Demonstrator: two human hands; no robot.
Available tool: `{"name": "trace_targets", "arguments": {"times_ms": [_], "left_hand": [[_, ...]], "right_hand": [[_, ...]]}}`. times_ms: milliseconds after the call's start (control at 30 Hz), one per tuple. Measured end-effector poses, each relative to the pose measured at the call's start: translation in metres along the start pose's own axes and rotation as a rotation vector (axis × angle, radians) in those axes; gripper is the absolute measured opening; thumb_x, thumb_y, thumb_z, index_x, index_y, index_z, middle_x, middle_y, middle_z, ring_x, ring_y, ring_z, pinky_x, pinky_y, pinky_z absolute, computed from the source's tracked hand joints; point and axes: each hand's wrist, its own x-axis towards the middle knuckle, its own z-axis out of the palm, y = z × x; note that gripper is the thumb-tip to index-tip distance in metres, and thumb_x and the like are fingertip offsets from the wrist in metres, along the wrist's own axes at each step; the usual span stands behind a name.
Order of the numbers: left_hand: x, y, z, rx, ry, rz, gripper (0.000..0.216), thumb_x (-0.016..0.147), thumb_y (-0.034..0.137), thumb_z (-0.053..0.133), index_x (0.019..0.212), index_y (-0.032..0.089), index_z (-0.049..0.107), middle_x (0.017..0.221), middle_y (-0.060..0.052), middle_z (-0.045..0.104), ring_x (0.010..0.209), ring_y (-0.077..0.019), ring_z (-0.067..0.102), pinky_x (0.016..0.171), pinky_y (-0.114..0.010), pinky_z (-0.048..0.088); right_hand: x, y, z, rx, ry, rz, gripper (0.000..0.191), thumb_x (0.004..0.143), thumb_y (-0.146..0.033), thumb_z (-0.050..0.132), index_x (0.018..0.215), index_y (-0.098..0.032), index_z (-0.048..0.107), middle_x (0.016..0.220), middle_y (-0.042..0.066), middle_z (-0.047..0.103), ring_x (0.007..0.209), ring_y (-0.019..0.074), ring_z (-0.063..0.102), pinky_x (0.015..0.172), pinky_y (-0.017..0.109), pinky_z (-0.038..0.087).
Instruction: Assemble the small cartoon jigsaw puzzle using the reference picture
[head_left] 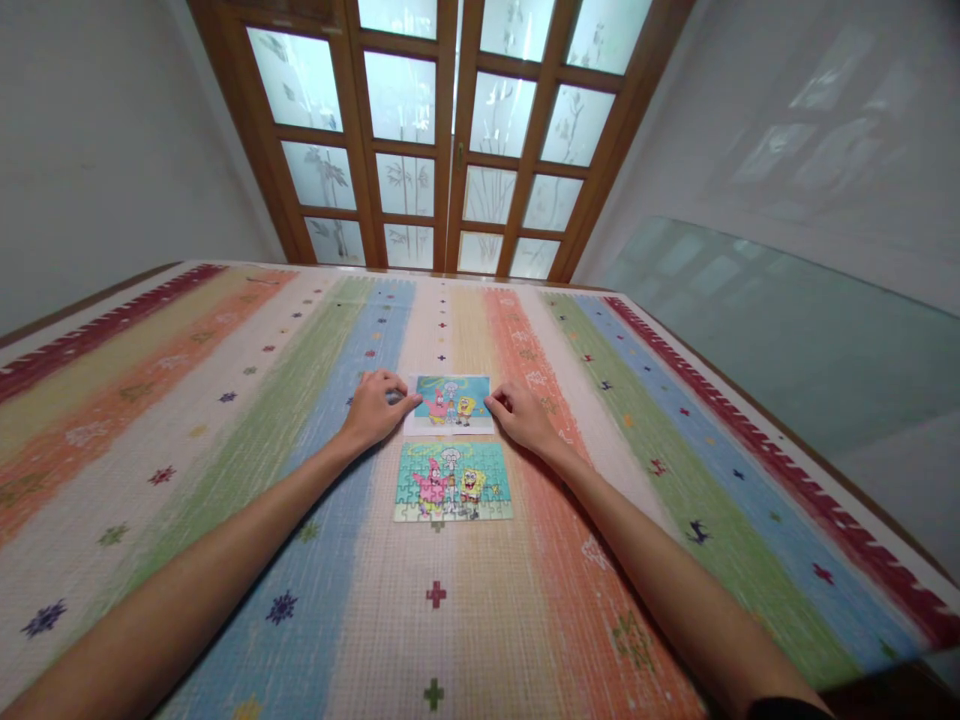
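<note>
A small picture sheet [433, 385] with cartoon figures and a white border lies just beyond a jigsaw puzzle [412, 480] that bears the same picture. The puzzle's pieces are joined into one rectangle. At the sheet's left edge, my left hand [375, 405] pinches it between thumb and curled fingers. My right hand [521, 412] does likewise at the right edge, its thumb and forefinger closed there. Both forearms reach in from the near corners, one on each side of the puzzle.
A striped cloth [300, 600] in several colours covers the table. Beyond the far edge stand wooden doors [450, 200] with frosted panes. White walls rise on both sides, and a pale glass panel [787, 330] leans at the right.
</note>
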Motion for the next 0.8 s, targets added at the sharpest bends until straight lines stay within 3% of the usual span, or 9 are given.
{"name": "trace_targets", "arguments": {"times_ms": [100, 200, 267, 433, 633, 800], "left_hand": [[-0.002, -0.001, 0.0, 0.035, -0.008, 0.018, 0.02, 0.076, 0.037, 0.08, 0.081, 0.02, 0.07, 0.093, -0.008, 0.067, 0.097, -0.0284, 0.057, 0.095, -0.045, 0.046], [-0.004, -0.001, 0.0, 0.069, 0.002, 0.026, 0.039, 0.077, 0.035, 0.081, 0.11, 0.018, 0.069, 0.103, -0.009, 0.066, 0.1, -0.0284, 0.057, 0.096, -0.045, 0.045], [-0.004, -0.002, 0.0, 0.09, -0.01, 0.039, 0.045, 0.08, 0.036, 0.08, 0.119, 0.019, 0.068, 0.109, -0.01, 0.066, 0.104, -0.0294, 0.057, 0.099, -0.047, 0.044], [-0.002, -0.008, -0.006, 0.137, -0.133, 0.087, 0.022, 0.087, 0.043, 0.073, 0.094, 0.023, 0.079, 0.113, -0.01, 0.07, 0.113, -0.0333, 0.056, 0.105, -0.052, 0.038], [-0.002, -0.012, -0.02, 0.153, -0.271, 0.142, 0.035, 0.083, 0.052, 0.073, 0.108, 0.028, 0.08, 0.132, -0.01, 0.069, 0.128, -0.0354, 0.054, 0.109, -0.055, 0.035], [-0.004, -0.011, -0.021, 0.169, -0.302, 0.152, 0.041, 0.084, 0.055, 0.072, 0.115, 0.028, 0.079, 0.137, -0.011, 0.067, 0.13, -0.0378, 0.053, 0.111, -0.059, 0.031]], "right_hand": [[0.0, 0.0, 0.0, -0.011, 0.009, 0.01, 0.01, 0.087, -0.03, 0.066, 0.088, -0.02, 0.066, 0.082, 0.003, 0.062, 0.077, 0.0203, 0.056, 0.076, 0.034, 0.045], [-0.001, 0.0, -0.002, -0.046, -0.005, -0.028, 0.021, 0.089, -0.028, 0.067, 0.107, -0.018, 0.072, 0.09, 0.005, 0.062, 0.078, 0.0202, 0.058, 0.077, 0.035, 0.048], [-0.001, 0.0, -0.003, -0.1, -0.039, -0.083, 0.021, 0.093, -0.027, 0.064, 0.109, -0.02, 0.076, 0.096, 0.007, 0.06, 0.085, 0.0217, 0.06, 0.083, 0.037, 0.049], [-0.003, 0.004, -0.012, -0.164, -0.13, -0.172, 0.027, 0.096, -0.034, 0.064, 0.116, -0.022, 0.077, 0.104, 0.01, 0.057, 0.1, 0.0262, 0.06, 0.093, 0.043, 0.051], [-0.005, 0.007, -0.028, -0.182, -0.22, -0.18, 0.039, 0.088, -0.044, 0.074, 0.122, -0.025, 0.075, 0.111, 0.012, 0.059, 0.1, 0.0289, 0.061, 0.094, 0.048, 0.052], [-0.006, 0.005, -0.035, -0.195, -0.256, -0.218, 0.05, 0.085, -0.044, 0.077, 0.132, -0.026, 0.07, 0.125, 0.014, 0.059, 0.112, 0.0324, 0.061, 0.101, 0.051, 0.05]]}}
